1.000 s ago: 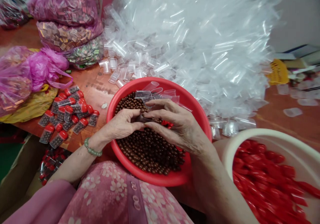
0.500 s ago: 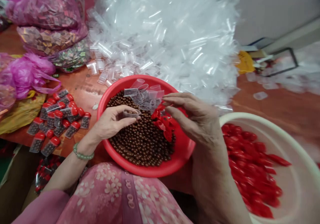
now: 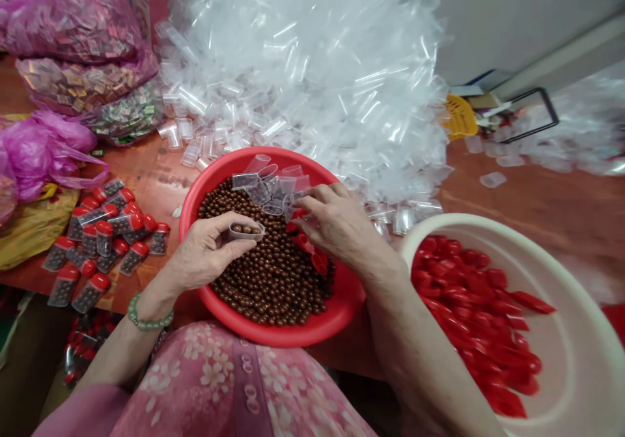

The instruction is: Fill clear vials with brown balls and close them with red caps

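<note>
A red basin [image 3: 222, 171] on my lap edge holds several small brown balls [image 3: 273, 274], a few empty clear vials [image 3: 263, 180] at its far side and some red caps [image 3: 312, 254]. My left hand [image 3: 205, 254] is closed around a clear vial [image 3: 247, 230] filled with brown balls, mouth up, above the balls. My right hand [image 3: 336, 225] reaches over the basin's far right side, fingertips pinched among the red caps and empty vials; what they grip is hidden.
A large heap of empty clear vials [image 3: 312, 66] fills the table behind the basin. Filled red-capped vials [image 3: 102, 235] lie at the left. Pink bags of packets [image 3: 73, 33] sit at the far left. A white basin [image 3: 576, 333] of red caps [image 3: 469, 307] stands at the right.
My hands have parted: the left stays with the filled vial, the right has dropped to the caps in the basin. The view has shifted right.
</note>
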A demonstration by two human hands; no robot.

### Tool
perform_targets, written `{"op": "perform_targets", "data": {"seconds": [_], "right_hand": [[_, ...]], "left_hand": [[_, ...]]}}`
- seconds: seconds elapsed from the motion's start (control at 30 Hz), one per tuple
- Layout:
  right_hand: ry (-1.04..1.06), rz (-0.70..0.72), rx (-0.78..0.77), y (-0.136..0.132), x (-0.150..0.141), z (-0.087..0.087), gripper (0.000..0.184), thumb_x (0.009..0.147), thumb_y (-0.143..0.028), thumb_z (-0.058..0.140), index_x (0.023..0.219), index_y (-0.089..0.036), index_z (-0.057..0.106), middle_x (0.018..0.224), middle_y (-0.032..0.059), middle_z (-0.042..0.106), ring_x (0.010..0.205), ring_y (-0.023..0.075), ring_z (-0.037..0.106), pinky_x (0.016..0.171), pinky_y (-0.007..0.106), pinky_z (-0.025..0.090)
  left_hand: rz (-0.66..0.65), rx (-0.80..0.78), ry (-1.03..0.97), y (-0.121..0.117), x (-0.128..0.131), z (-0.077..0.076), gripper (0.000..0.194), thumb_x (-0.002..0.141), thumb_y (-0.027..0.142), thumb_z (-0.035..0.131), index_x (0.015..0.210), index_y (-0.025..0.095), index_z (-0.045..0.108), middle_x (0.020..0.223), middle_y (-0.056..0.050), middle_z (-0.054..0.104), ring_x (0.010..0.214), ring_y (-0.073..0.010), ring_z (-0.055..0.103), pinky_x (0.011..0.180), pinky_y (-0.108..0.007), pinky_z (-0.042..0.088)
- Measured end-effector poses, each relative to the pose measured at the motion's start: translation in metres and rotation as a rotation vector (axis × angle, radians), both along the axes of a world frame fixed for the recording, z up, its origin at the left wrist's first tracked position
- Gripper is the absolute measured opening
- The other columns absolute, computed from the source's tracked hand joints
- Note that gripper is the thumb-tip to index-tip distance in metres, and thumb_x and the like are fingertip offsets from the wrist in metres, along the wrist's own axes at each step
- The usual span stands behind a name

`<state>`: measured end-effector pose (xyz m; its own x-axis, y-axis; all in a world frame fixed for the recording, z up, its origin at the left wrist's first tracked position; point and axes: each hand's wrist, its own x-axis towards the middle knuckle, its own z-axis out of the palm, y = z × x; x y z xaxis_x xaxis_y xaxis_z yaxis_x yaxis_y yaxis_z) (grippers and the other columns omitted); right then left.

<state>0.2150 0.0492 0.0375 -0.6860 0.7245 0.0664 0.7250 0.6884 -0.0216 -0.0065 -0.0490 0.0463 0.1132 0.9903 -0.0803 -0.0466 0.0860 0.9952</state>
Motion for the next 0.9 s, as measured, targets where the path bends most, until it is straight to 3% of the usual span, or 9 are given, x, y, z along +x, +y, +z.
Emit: {"op": "perform_targets", "data": {"seconds": [0.2, 0.37, 0.63, 0.77, 0.9], "right_hand": [[-0.24, 0.001, 0.024, -0.007, 0.008, -0.003, 0.017, 0.088, -0.023, 0.057, 0.096, -0.018, 0.071, 0.102, 0.015, 0.062, 0.095, 0.0303, 0.05, 0.076, 0.041, 0.038], [-0.36, 0.061, 0.072, -0.008, 0.006, -0.007, 0.018, 0.089, -0.017, 0.053, 0.092, -0.019, 0.07, 0.095, 0.0134, 0.061, 0.094, 0.0288, 0.049, 0.075, 0.039, 0.034], [-0.365, 0.212, 0.172, -0.003, 0.005, -0.015, 0.022, 0.091, -0.011, 0.045, 0.091, -0.015, 0.067, 0.096, 0.0139, 0.064, 0.092, 0.0296, 0.053, 0.078, 0.042, 0.037], [-0.135, 0.167, 0.057, -0.002, 0.011, -0.015, 0.014, 0.089, -0.017, 0.053, 0.087, -0.013, 0.066, 0.087, 0.0135, 0.069, 0.089, 0.031, 0.06, 0.08, 0.045, 0.042], [0.481, 0.047, -0.299, -0.013, 0.012, -0.008, 0.021, 0.09, -0.035, 0.059, 0.1, -0.018, 0.068, 0.09, 0.0078, 0.073, 0.082, 0.0243, 0.066, 0.076, 0.04, 0.05]], "left_hand": [[0.049, -0.032, 0.019, 0.003, 0.004, -0.013, 0.02, 0.082, 0.024, 0.066, 0.1, 0.015, 0.069, 0.098, -0.005, 0.073, 0.094, -0.016, 0.066, 0.089, -0.029, 0.049], [0.051, -0.121, -0.198, 0.007, 0.005, -0.015, 0.023, 0.078, 0.02, 0.069, 0.099, 0.013, 0.066, 0.092, -0.005, 0.073, 0.088, -0.0132, 0.067, 0.087, -0.029, 0.05], [-0.039, -0.232, -0.468, 0.004, 0.001, -0.018, 0.034, 0.069, 0.013, 0.078, 0.1, 0.015, 0.065, 0.091, -0.004, 0.075, 0.088, -0.0141, 0.071, 0.086, -0.029, 0.053], [-0.046, -0.24, -0.56, 0.002, 0.0, -0.018, 0.038, 0.066, 0.013, 0.081, 0.101, 0.015, 0.065, 0.092, -0.006, 0.076, 0.091, -0.0166, 0.072, 0.088, -0.031, 0.054], [-0.053, -0.274, -0.598, 0.001, 0.0, -0.013, 0.04, 0.067, 0.015, 0.081, 0.104, 0.015, 0.065, 0.099, -0.009, 0.075, 0.094, -0.0196, 0.072, 0.09, -0.034, 0.053]]}}
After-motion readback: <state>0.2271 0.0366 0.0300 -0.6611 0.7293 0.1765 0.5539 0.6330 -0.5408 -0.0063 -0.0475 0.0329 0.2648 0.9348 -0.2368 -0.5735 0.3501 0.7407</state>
